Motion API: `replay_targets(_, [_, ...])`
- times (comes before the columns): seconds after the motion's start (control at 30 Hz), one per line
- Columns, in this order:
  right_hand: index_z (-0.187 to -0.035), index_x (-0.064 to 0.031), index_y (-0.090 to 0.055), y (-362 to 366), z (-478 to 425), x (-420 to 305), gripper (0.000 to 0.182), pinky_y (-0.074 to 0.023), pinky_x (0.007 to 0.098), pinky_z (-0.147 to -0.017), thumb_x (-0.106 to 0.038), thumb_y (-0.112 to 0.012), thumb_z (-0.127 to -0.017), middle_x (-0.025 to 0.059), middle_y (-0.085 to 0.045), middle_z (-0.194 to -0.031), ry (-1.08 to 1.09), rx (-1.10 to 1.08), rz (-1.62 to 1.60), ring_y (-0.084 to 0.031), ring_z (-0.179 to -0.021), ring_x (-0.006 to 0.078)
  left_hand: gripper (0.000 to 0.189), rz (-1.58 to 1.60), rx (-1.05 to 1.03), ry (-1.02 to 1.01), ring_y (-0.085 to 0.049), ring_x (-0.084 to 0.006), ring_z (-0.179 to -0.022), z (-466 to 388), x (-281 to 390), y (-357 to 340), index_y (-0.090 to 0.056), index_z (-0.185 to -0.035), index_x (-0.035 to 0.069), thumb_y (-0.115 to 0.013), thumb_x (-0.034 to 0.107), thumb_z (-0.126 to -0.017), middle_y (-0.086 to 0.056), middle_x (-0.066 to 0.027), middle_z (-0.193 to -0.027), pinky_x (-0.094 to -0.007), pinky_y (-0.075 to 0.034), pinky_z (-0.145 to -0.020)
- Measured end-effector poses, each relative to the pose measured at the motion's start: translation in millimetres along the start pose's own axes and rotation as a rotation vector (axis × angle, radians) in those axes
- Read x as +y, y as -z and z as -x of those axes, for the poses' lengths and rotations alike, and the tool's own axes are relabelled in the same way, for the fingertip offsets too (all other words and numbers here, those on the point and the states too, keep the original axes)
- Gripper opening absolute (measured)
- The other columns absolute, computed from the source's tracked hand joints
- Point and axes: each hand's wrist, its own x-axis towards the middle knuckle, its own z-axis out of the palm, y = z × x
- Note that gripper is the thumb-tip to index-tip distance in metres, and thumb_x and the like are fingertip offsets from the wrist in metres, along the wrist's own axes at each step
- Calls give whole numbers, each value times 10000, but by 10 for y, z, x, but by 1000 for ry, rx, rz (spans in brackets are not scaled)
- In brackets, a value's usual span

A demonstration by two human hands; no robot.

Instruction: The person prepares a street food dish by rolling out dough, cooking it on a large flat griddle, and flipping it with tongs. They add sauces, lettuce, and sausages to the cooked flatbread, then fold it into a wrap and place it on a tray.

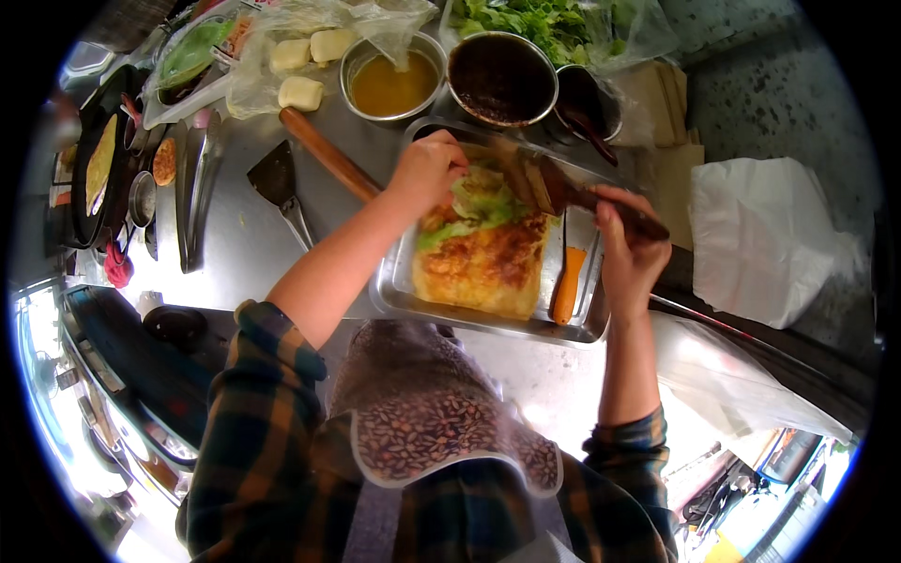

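A browned flatbread [479,274] lies in a rectangular metal tray [486,326], with green lettuce [475,204] on its far part. Over the lettuce is my left hand [433,169], fingers bent together; whether they pinch anything cannot be told. My right hand [630,246] grips the dark wooden handle of a tool [612,207] whose blurred head is over the far right of the bread. An orange-handled tool [569,285] rests at the tray's right side, its far end partly hidden. Left of the tray, a wooden rolling pin [331,155] passes behind my left forearm.
Steel bowls of yellow liquid [394,84] and dark sauce [503,77] stand beyond the tray, near bagged lettuce [549,24] and dough pieces [301,93]. A metal spatula [274,176] and tongs [197,183] lie left. White plastic bags [760,239] lie right; a round griddle [95,169] is far left.
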Motion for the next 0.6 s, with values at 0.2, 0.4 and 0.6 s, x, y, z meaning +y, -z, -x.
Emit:
replay_targets(0.2, [-1052,-7,-704,118,110,675,163,-545,253,-703,-128,-678,-945,55,-704,-976,-288,345,-78,-665,-854,116,83,-25,-34,1,-639,-293,-927,-61,112,12,-723,-821,49,-758,50,-745,-626,-91,-1009,-391,-523,-793])
replay_targets(0.4, [-1068,-16,-708,-45,-458,-139,176,-541,241,-693,-98,-713,-912,62,-718,-990,47,260,-94,-667,-888,119,148,-51,85,-26,-597,-329,-974,64,111,51,-664,-876,59,-744,30,-754,-578,-98,-1069,-418,-510,-801])
replay_targets(0.6, [-1041,-68,-738,-573,-1186,181,175,-538,269,-752,-83,-728,-868,67,-735,-1006,343,-130,215,-682,-881,145,221,73,137,-91,-565,-332,-1009,97,382,237,-587,-941,52,-737,53,-778,-558,-119,-1088,-407,-492,-823])
